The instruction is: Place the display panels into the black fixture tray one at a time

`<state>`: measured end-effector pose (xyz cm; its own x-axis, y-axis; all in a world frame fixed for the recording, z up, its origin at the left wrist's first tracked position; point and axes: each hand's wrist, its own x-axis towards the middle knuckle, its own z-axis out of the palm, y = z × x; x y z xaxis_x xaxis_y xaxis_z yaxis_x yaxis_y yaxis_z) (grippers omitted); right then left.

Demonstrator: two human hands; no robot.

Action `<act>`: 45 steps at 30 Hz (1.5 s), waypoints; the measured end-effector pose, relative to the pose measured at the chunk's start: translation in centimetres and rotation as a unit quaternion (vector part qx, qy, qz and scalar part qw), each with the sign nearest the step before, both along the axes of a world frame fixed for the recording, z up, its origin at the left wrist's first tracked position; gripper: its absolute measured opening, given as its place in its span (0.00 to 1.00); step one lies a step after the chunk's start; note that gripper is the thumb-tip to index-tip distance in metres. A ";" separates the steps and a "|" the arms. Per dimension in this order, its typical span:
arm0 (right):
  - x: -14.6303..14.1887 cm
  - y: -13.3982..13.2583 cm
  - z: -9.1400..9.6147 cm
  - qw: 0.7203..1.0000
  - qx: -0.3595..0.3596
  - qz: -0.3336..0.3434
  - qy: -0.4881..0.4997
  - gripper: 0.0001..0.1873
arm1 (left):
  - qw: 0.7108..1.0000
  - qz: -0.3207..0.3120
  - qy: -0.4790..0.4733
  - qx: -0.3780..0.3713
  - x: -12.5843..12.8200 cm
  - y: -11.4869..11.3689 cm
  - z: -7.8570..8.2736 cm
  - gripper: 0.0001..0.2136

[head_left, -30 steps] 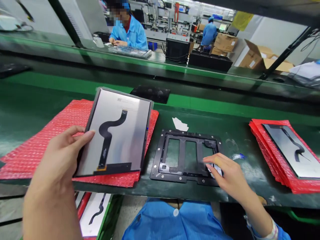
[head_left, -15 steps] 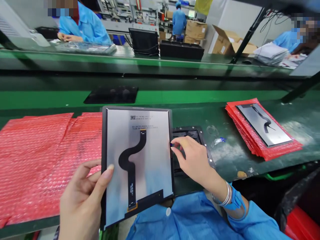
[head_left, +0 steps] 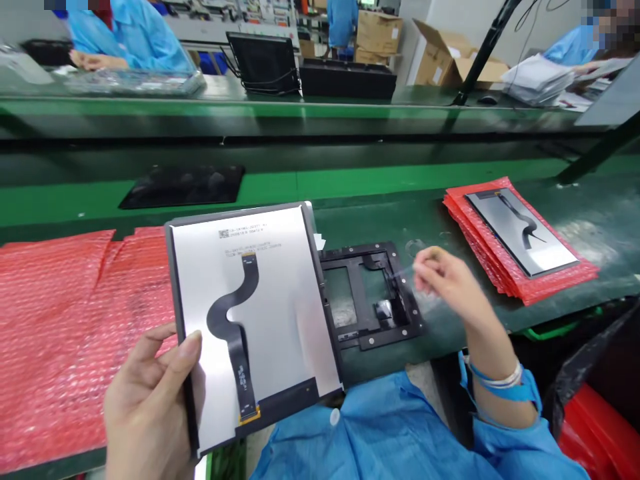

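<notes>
My left hand (head_left: 155, 393) grips the left edge of a display panel (head_left: 280, 313), thumb on its back face. The panel is held tilted up, its silvery back towards me. A black flex cable (head_left: 220, 323) curves down this back. To the right of the panel, my right hand (head_left: 445, 280) is raised with fingers pinched together. A faint, thin clear strip (head_left: 401, 272) seems to run left from these fingertips; it is blurred. Below and left of that hand, a black frame (head_left: 370, 343) with rectangular openings lies on the bench, partly hidden by the panel.
Red bubble-wrap sleeves (head_left: 55, 347) cover the bench at left. Another panel (head_left: 520, 233) lies on stacked red bubble bags (head_left: 505, 283) at right. A dark flat panel (head_left: 185, 187) lies further back. Co-workers in blue sit beyond the raised shelf (head_left: 300, 117).
My right hand has moved right, away from the panel's right edge, and its fingers have closed. The panel has shifted left and tilted in my left hand, uncovering more of the black frame.
</notes>
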<state>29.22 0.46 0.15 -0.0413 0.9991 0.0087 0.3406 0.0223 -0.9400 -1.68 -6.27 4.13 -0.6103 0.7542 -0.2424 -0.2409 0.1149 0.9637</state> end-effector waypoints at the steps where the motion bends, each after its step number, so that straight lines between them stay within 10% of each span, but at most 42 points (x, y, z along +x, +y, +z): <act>1: 1.6 0.4 -0.4 0.996 -0.022 -0.044 -0.071 0.10 | 1.000 0.005 0.003 0.001 0.1 0.0 0.0 0.16; 8: 5.7 2.8 -2.4 0.873 -0.128 -0.166 -0.440 0.05 | 0.999 -0.018 -0.024 0.034 -0.2 0.3 -1.1 0.16; 12: 2.3 0.3 -0.9 0.869 0.074 -0.203 -0.445 0.09 | 0.998 -0.031 -0.023 0.059 -0.1 0.1 -2.0 0.20; 15: -1.9 -3.1 1.3 0.892 0.344 -0.073 -0.285 0.06 | 0.996 -0.034 -0.030 0.078 0.7 0.0 -2.3 0.20; 17: -4.7 -4.9 2.5 0.855 0.459 0.097 -0.220 0.07 | 0.995 -0.037 -0.040 0.086 1.5 0.1 -2.4 0.20; 21: -8.3 -6.0 2.9 0.764 0.495 0.318 -0.265 0.16 | 0.991 -0.077 -0.065 0.082 2.9 0.6 -2.7 0.21; 28: -7.9 -3.8 2.2 0.781 0.527 0.249 -0.223 0.20 | 0.978 -0.180 -0.041 0.101 4.0 -0.1 -0.8 0.25; 32: -6.0 -2.3 2.1 0.893 0.448 0.010 -0.039 0.19 | 0.949 -0.252 -0.013 0.189 3.2 0.3 -0.1 0.23; 35: -4.4 -0.4 1.0 0.929 0.271 -0.200 0.151 0.22 | 0.962 -0.151 0.022 0.227 1.0 1.5 -1.4 0.17; 40: -2.6 1.1 -1.2 0.944 -0.042 -0.174 0.276 0.29 | 0.977 -0.151 0.059 0.139 -2.5 2.7 -5.4 0.19; 45: -2.8 1.1 -2.7 0.941 -0.114 -0.143 0.285 0.32 | 0.966 -0.234 0.101 0.050 -3.5 2.6 -7.7 0.24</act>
<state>26.38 1.52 -2.53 0.1766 0.9469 -0.2685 -0.2595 -0.2184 -0.9407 -5.21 -3.66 -3.61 -0.2247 0.9722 -0.0652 0.0091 0.0690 0.9976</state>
